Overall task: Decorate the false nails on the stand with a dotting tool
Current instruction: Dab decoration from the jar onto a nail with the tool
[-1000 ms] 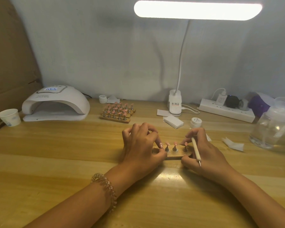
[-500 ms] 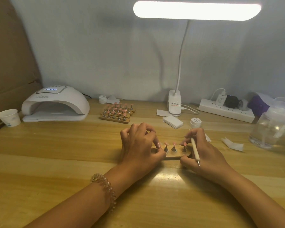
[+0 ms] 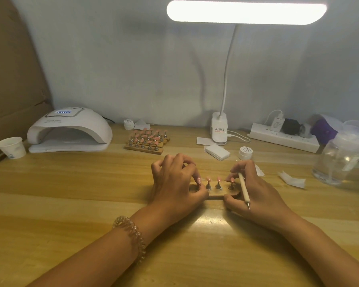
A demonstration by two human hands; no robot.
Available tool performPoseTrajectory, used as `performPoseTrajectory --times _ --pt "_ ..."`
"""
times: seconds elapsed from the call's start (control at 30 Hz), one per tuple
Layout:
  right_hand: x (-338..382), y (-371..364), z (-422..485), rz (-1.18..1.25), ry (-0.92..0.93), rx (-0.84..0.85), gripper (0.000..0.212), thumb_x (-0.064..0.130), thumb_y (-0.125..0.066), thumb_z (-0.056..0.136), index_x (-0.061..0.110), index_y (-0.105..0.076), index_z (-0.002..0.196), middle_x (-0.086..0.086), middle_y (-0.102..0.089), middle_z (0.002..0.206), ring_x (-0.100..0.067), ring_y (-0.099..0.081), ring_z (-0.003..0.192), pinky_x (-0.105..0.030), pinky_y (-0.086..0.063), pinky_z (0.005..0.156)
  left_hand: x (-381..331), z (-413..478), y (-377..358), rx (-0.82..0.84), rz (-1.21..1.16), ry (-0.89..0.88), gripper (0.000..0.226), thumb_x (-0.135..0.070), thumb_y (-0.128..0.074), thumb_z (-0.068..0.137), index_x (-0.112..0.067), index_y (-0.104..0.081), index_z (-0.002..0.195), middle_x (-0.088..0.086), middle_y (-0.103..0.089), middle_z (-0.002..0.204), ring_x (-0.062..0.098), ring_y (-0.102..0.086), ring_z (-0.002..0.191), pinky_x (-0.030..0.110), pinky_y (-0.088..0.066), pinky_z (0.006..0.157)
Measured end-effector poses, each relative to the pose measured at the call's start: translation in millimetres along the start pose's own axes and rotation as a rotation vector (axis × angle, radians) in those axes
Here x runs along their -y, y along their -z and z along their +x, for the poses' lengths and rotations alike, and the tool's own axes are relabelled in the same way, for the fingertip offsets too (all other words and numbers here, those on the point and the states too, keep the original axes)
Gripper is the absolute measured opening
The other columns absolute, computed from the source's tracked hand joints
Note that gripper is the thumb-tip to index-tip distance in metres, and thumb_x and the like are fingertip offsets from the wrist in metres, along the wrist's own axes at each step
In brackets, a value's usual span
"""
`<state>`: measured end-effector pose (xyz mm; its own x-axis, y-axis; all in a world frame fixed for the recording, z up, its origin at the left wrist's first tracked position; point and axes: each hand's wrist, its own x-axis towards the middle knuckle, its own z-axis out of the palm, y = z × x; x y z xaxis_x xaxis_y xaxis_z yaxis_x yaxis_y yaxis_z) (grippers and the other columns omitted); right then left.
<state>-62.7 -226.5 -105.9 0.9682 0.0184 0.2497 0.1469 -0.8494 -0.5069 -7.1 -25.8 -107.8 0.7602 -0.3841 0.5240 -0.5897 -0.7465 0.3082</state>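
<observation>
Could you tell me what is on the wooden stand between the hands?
Three pink false nails on metal pegs show. The left hand hides the stand's left end; the right hand, holding the dotting tool, its right.

stand [image 3: 216,196]: left end hidden under left-hand grip [image 3: 174,183], right end under right-hand grip [image 3: 255,191] | false nails [image 3: 218,179] on stand: any dots too small to tell | far left of stand: cardboard [image 3: 10,79] cut by frame edge, dryer display [image 3: 64,112] unreadable

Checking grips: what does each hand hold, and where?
Right hand holds the tool near its far end; left hand grips the stand at its left end.
</observation>
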Motion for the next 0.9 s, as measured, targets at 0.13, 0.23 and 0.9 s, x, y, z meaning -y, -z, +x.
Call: performPoseTrajectory --times 0.13,0.23,0.9 --pt "-2 -1 -1 -0.006 0.009 -0.014 0.056 0.048 -0.068 0.075 0.036 -0.027 0.111 0.023 -0.055 0.103 0.002 -0.059 0.088 -0.032 -0.054 0.071 -1 0 0 -0.005 0.044 -0.017 0.019 -0.052 -0.058 0.082 -0.037 -0.060 0.094 -0.016 -0.048 0.114 0.008 -0.039 0.115 0.028 -0.015 0.089" --pt "-2 -2 -2 -0.025 0.014 -0.022 0.055 0.042 -0.072 0.078 0.034 -0.029 0.112 0.024 -0.054 0.102 0.001 -0.059 0.086 -0.032 -0.054 0.069 -2 -1 1 -0.004 0.075 -0.058 0.020 -0.052 -0.059 0.086 -0.037 -0.064 0.098 -0.014 -0.049 0.121 0.010 -0.039 0.116 0.028 -0.012 0.088" --pt "1 -7 1 -0.125 -0.082 -0.159 0.052 0.049 -0.068 0.079 0.039 -0.025 0.106 0.020 -0.056 0.098 -0.007 -0.062 0.082 -0.036 -0.054 0.064 -12 -5 7 -0.030 -0.075 -0.309 0.003 -0.027 -0.063 0.080 -0.025 -0.063 0.082 -0.005 -0.060 0.112 0.011 -0.053 0.095 0.021 -0.036 0.075"
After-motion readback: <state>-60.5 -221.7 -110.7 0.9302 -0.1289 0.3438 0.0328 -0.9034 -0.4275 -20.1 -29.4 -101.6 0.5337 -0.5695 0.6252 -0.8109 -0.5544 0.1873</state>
